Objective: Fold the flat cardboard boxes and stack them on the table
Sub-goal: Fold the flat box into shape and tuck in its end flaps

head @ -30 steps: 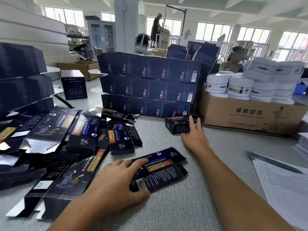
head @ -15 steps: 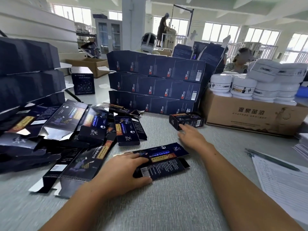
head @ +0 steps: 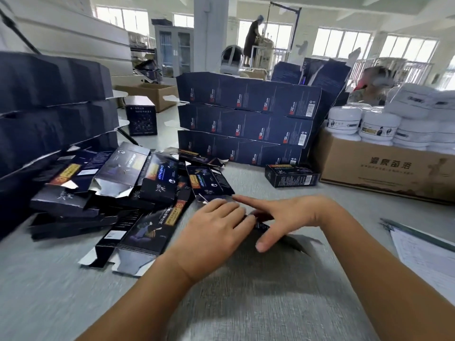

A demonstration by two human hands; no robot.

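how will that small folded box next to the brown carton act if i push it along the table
The small folded box likely slides rather than rolls or tips: it lies low on a long flat side on the table. It is probably light, being thin card like the piled flat boxes, so a hard push may dent it.

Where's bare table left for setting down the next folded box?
Two bare patches of table: the gap between the single folded box and the right hand, running along the brown carton toward the papers; and the near stretch around the forearms. The left is crowded with flat boxes.
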